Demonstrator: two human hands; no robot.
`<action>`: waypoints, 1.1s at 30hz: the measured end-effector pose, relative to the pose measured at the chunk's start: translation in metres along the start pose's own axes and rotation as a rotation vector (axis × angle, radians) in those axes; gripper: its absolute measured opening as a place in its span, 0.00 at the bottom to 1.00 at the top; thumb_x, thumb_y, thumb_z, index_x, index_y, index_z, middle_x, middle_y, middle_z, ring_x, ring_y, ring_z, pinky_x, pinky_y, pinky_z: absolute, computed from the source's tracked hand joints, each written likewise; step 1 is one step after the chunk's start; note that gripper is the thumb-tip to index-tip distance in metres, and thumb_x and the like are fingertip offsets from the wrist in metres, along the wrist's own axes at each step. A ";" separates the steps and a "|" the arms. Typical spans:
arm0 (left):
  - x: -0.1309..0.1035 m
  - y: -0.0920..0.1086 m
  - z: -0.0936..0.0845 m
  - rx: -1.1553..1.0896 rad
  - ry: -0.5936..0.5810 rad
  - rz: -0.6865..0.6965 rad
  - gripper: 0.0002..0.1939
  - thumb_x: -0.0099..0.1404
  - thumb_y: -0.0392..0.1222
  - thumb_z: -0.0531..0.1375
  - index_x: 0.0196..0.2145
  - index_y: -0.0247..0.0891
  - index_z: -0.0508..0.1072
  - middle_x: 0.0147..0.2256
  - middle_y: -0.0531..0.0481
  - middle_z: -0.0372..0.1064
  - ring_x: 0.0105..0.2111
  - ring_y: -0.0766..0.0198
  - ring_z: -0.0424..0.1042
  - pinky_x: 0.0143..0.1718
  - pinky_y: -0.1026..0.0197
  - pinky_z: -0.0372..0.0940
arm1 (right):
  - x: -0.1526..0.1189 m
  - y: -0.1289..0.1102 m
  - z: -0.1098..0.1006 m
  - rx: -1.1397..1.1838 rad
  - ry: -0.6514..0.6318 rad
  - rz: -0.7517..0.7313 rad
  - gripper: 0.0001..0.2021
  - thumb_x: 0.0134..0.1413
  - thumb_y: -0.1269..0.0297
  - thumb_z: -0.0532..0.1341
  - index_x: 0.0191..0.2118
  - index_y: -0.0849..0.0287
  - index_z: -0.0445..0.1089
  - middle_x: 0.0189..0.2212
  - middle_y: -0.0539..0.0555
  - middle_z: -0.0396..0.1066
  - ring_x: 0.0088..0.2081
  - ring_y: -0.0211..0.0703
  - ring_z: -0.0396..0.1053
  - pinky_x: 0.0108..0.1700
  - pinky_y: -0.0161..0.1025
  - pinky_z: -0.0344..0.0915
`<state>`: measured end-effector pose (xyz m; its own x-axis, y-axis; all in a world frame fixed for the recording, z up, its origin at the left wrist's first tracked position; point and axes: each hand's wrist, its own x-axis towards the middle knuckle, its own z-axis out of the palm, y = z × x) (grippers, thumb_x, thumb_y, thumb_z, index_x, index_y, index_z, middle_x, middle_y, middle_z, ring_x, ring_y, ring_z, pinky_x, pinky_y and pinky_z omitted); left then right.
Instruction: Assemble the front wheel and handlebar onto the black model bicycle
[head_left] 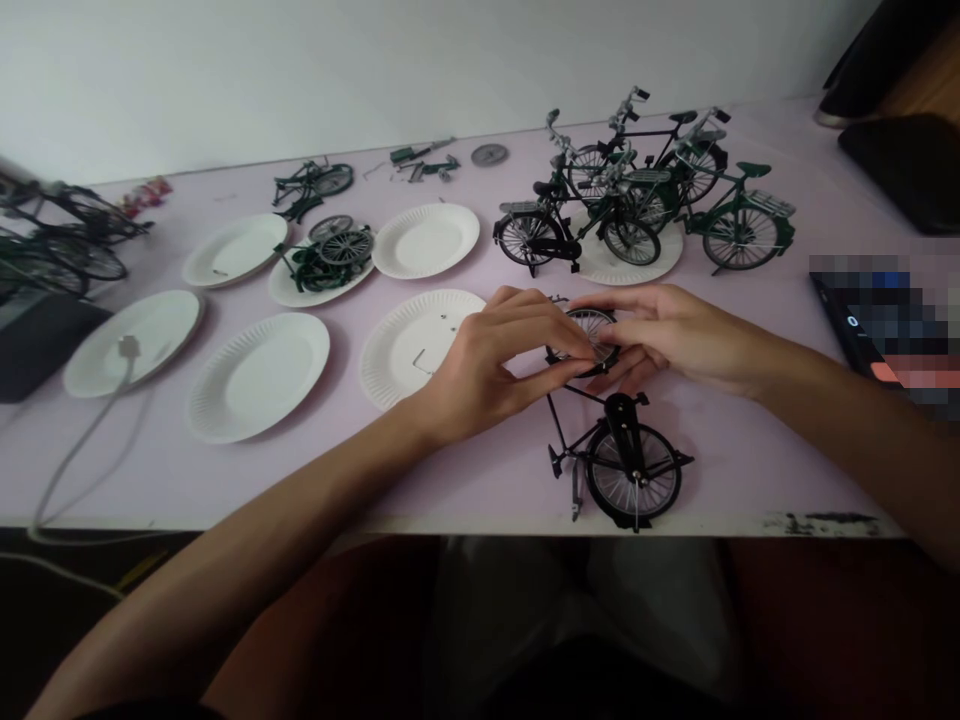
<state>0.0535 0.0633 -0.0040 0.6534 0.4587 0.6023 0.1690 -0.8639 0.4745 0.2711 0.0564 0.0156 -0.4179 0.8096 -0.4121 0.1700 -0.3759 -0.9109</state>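
Lying right of centre in the head view, the black model bicycle [624,425] looks light and stiff, probably a little slippery along its smooth tubes, with spokes that seem fragile; the frame tubes or tyre edges would make the safest hold. Its long axis runs roughly up the frame, leaning slightly left, with the chain-case end lowest. The left hand [499,352] pinches at the lower edge of the upper wheel [589,325]; the right hand [679,335] clasps that wheel's right side.
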 end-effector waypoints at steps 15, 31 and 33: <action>0.000 0.003 0.000 0.076 -0.013 -0.022 0.02 0.68 0.38 0.65 0.36 0.41 0.75 0.37 0.50 0.80 0.39 0.61 0.75 0.44 0.53 0.62 | 0.000 0.002 -0.001 -0.004 -0.015 0.000 0.22 0.65 0.70 0.59 0.63 0.56 0.66 0.38 0.56 0.82 0.34 0.48 0.82 0.28 0.35 0.78; 0.000 0.003 0.001 0.099 -0.025 -0.010 0.03 0.68 0.36 0.65 0.35 0.41 0.74 0.37 0.51 0.80 0.38 0.62 0.74 0.44 0.52 0.60 | -0.002 0.000 0.000 -0.015 -0.036 0.013 0.23 0.66 0.71 0.58 0.65 0.57 0.64 0.38 0.55 0.82 0.33 0.46 0.82 0.27 0.33 0.78; 0.000 0.003 0.000 0.089 -0.028 -0.023 0.03 0.68 0.36 0.65 0.35 0.41 0.75 0.37 0.51 0.79 0.38 0.62 0.74 0.44 0.52 0.60 | -0.002 0.001 0.000 -0.024 -0.044 0.006 0.23 0.66 0.71 0.57 0.65 0.56 0.63 0.39 0.54 0.82 0.34 0.46 0.82 0.28 0.33 0.78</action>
<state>0.0540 0.0610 -0.0029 0.6685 0.4735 0.5735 0.2481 -0.8690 0.4282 0.2720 0.0549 0.0159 -0.4557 0.7864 -0.4171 0.1935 -0.3698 -0.9087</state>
